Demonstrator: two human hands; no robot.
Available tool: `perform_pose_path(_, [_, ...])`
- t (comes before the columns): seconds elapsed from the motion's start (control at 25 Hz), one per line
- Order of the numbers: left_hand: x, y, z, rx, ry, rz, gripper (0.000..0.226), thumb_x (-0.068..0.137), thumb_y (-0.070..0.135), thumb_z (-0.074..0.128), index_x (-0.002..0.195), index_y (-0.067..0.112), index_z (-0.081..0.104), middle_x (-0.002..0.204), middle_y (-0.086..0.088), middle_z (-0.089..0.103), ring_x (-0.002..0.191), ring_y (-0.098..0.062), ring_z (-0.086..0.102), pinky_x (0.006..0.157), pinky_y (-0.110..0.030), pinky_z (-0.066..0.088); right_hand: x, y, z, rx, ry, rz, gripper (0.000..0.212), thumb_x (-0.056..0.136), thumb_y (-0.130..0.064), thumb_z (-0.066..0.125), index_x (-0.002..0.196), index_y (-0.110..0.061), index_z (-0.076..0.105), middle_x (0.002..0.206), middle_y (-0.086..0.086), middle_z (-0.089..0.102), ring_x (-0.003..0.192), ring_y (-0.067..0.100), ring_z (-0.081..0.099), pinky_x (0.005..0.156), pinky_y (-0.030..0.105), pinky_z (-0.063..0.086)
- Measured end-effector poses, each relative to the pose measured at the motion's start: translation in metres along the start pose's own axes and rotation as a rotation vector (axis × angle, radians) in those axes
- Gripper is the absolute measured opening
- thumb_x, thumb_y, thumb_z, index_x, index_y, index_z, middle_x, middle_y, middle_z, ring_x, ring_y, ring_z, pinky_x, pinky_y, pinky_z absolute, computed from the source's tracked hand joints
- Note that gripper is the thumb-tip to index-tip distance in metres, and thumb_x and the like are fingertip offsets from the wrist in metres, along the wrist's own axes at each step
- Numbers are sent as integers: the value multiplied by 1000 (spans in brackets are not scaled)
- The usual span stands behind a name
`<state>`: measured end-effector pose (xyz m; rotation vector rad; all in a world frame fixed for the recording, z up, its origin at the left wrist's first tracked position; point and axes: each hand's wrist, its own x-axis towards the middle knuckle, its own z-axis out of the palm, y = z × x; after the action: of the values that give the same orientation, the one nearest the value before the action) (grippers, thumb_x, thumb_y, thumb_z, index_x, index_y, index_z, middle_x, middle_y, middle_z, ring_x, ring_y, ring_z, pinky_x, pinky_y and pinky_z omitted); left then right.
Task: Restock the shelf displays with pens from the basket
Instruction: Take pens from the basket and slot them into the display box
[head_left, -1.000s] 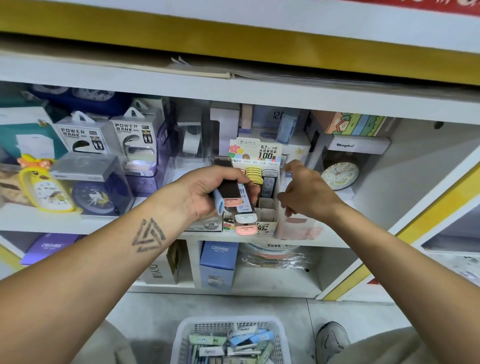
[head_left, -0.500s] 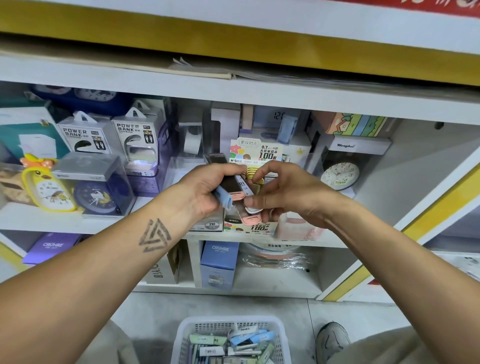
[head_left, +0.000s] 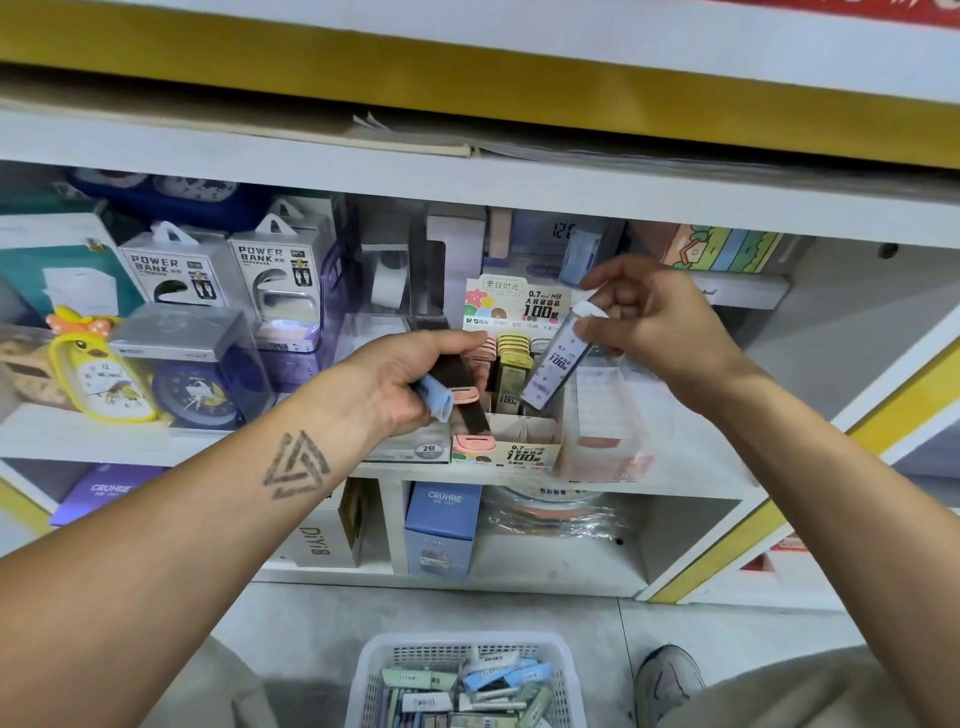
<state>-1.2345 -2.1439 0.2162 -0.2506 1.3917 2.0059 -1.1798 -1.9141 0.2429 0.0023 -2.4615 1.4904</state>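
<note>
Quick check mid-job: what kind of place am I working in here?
Most likely a stationery shop: retail shelving holds boxed power banks, alarm clocks and a lead-refill display box, with a restocking basket on the floor.

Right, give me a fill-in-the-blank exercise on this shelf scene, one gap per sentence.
1. The right hand holds a white-capped case above the display box on the ____.
2. The left hand grips several cases; one has a ____ cap sticking out below the fist.
3. The basket of spare stock stands on the ____.
4. The two boxes left of the display read POWER ____.

Missing words: shelf; blue; floor; BANK
</note>
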Motion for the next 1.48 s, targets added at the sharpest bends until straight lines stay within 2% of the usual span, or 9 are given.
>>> perform_pose_path(0.12, [-1,0,0,-28,3,-10,13,86,10,70,86,0,62,68,-16,68,53,-22,65,52,-31,59,0,5,5,-379,56,-178,19,82,-11,80,95,-21,69,83,-11,64,68,4,55,66,17,50])
perform_pose_path(0.2, [-1,0,-1,-49,-1,0,10,87,9,65,87,1,59,70,-16,64,54,-25,65,52,-33,59,-3,9,15,-607,85,-337,17,85,-16,77,101,-19,71,89,-8,69,76,10,63,72,26,53])
perform_pose_path(0.52, [-2,0,-4,-73,-67,11,28,94,2,58,121,-3,55,92,-30,71,70,-34,74,53,-40,59,-3,24,32,-870,-4,-474,15,93,-11,66,105,-8,76,104,8,67,86,25,64,71,39,54])
perform_pose_path(0.64, [0,1,-6,-66,-64,33,34,95,4,57,128,-2,51,101,-30,71,73,-33,74,51,-41,59,-4,10,43,-455,-42,-252,9,95,-19,65,95,-14,73,85,3,72,66,10,59,63,27,46])
perform_pose_path(0.76, [3,4,-9,-96,12,76,21,94,6,61,114,0,58,88,-22,73,72,-30,74,50,-40,59,-10,-7,52,56,-309,75,35,85,-44,74,95,-12,62,78,16,73,57,23,61,51,31,43])
perform_pose_path(1.0, [5,3,-12,-62,29,52,33,89,5,67,121,0,60,110,-25,69,88,-34,72,61,-46,61,-16,-17,78,61,-329,97,35,80,-19,83,104,-11,59,72,15,71,53,22,59,46,28,44])
perform_pose_path(1.2, [2,8,-20,-9,1,25,37,89,0,64,125,-6,58,120,-27,66,107,-37,67,94,-52,53,-8,-19,73,197,-150,139,19,86,6,67,97,-8,73,66,14,70,49,18,59,51,28,50])
perform_pose_path(1.36, [-5,16,-31,2,4,-8,21,89,-16,51,107,-6,51,87,-32,68,81,-42,73,70,-46,62,1,-20,56,326,-142,99,12,88,2,67,98,1,75,78,13,70,60,21,60,56,25,52])
perform_pose_path(1.48, [-4,19,-40,21,106,-2,22,91,-15,50,109,-4,47,94,-31,63,81,-41,73,65,-48,61,3,-21,45,328,-285,25,30,77,-6,79,106,-2,73,83,7,71,72,17,65,64,22,52])
